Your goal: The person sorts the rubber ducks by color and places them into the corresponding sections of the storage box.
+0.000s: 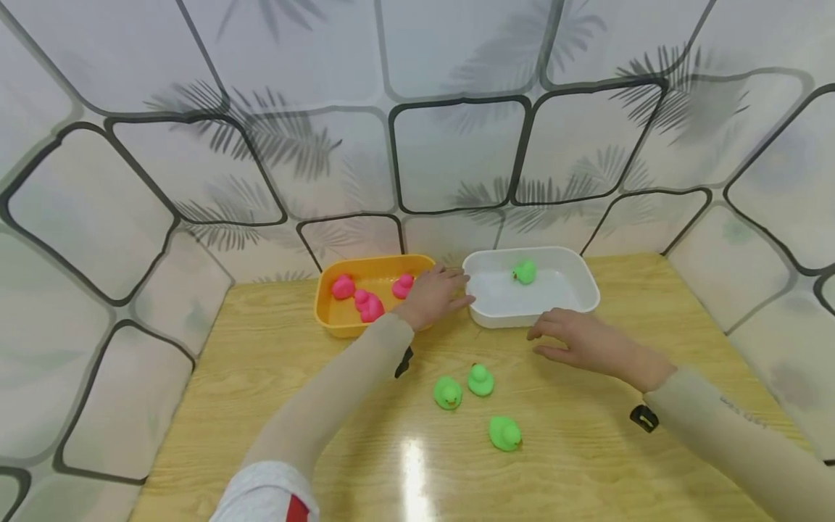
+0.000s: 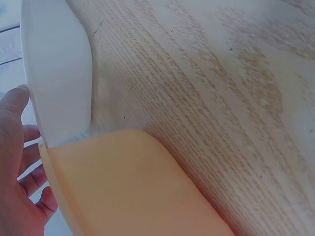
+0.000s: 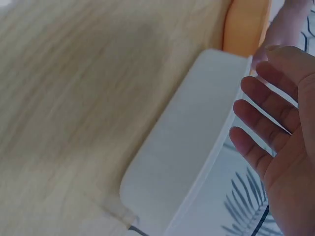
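My left hand [image 1: 433, 293] is over the right end of the orange tray [image 1: 349, 330], its fingers reaching toward the left rim of the white tray [image 1: 515, 320]. Nothing shows in its grasp. Pink rubber ducks [image 1: 342, 286] lie in the orange tray, partly covered by that hand. Inside the white tray sits one green rubber duck [image 1: 525, 272]. Just off the white tray's front right corner, my right hand [image 1: 590, 346] hovers with relaxed fingers and holds nothing. In the right wrist view its fingertips [image 3: 239, 132] overlap the white tray's rim.
Three more green ducks stand on the wooden table in front of the trays: a left one [image 1: 447, 393], a middle one [image 1: 480, 380] and a nearer one [image 1: 505, 433]. A patterned wall covering [image 1: 457, 159] rises right behind the trays and along both sides.
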`<state>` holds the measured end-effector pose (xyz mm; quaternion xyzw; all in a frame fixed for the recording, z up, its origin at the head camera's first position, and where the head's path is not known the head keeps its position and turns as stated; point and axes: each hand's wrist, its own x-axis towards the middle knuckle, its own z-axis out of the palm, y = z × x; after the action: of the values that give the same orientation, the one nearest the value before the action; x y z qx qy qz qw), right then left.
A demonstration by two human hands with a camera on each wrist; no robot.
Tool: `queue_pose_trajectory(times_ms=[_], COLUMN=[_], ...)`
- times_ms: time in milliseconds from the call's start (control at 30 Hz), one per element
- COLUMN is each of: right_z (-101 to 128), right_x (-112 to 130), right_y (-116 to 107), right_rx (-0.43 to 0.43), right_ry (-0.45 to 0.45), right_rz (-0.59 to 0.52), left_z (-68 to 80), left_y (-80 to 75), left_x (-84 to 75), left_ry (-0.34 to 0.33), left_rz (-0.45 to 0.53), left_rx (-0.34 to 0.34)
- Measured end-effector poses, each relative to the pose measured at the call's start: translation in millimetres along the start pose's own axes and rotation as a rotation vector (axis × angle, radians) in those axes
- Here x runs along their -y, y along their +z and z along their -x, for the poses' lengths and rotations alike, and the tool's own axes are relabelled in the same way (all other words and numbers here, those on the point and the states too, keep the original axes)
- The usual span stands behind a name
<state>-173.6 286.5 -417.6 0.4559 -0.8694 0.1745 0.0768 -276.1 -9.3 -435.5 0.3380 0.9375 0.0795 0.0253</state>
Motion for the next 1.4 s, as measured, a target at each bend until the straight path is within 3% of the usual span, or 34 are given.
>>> queue_pose_trajectory(times_ms=[167,400,800,1400], right_z=[4.0,10.7,28.3,36.8], right_x=[16.4,45.7,94.4,106.3], right_y=[15.3,31.9,62.7,59.5], right_rx=[0.011,0.102,0.136,0.159], right_ry=[-0.054,-0.037,-0.083,-0.092], right_rz=[-0.019,-0.089,-0.141,-0.163], left_z=[0.7,1.1,13.2,14.9], left_y=[-0.7,0.2,6.7,3.4], left_x=[-1.2,-2.3,-7.3,-8.5], left_ry=[0.002,-0.006,0.029,0.036], left_rz=[-0.015,-0.014,-0.03,-0.038], left_rx=[0.001,0.009,-0.004,-0.002])
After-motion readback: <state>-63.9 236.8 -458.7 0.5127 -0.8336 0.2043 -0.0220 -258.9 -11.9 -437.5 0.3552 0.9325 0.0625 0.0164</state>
